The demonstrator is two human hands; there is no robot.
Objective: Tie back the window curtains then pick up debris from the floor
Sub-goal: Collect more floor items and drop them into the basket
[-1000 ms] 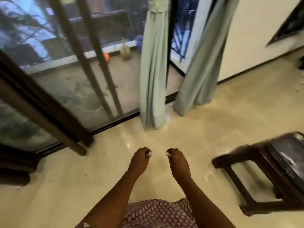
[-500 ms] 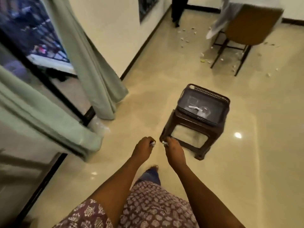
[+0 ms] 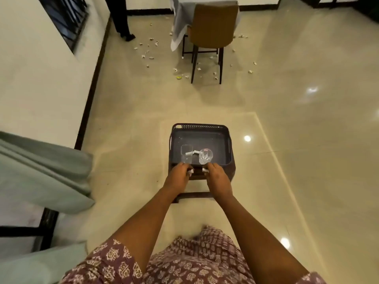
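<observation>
Hands, left (image 3: 178, 174) and right (image 3: 217, 175) each pinched on a white scrap, have swung from curtains (image 3: 44, 173) to tray (image 3: 200, 128), debris (image 3: 147, 51) awaiting beyond.

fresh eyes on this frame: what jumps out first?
Both hands, left hand and right hand, reach forward at centre frame, each pinching a small white scrap just short of a dark basket on a stool; two clear containers stand in the basket. Further back, white debris litters the floor around a brown chair. A pale green curtain fills the left edge.
</observation>
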